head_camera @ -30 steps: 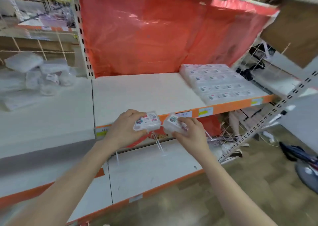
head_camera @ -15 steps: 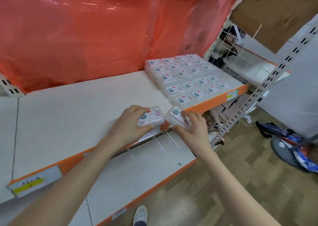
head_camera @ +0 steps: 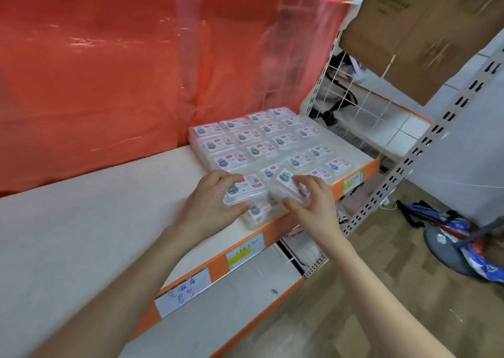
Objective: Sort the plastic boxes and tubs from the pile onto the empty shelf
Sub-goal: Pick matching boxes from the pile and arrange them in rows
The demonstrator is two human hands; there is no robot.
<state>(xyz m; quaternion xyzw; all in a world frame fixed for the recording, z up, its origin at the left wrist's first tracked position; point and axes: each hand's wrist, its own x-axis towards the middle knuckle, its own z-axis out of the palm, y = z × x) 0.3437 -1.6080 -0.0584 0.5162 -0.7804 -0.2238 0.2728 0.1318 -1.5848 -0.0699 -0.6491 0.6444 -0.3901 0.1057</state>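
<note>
**Hands at the front row, one box each**

Left hand (head_camera: pixel 210 207) curls round a clear labelled box (head_camera: pixel 246 190), held roughly level. Right hand (head_camera: pixel 313 207) pinches a second box (head_camera: pixel 289 184) by its edges, tilted, just beside the first at its three o'clock. Both hover over the six o'clock edge of the stocked block (head_camera: pixel 272 139) on the shelf (head_camera: pixel 109 207). Likely light, thin-walled and slick, so grip the side edges gently.
</note>
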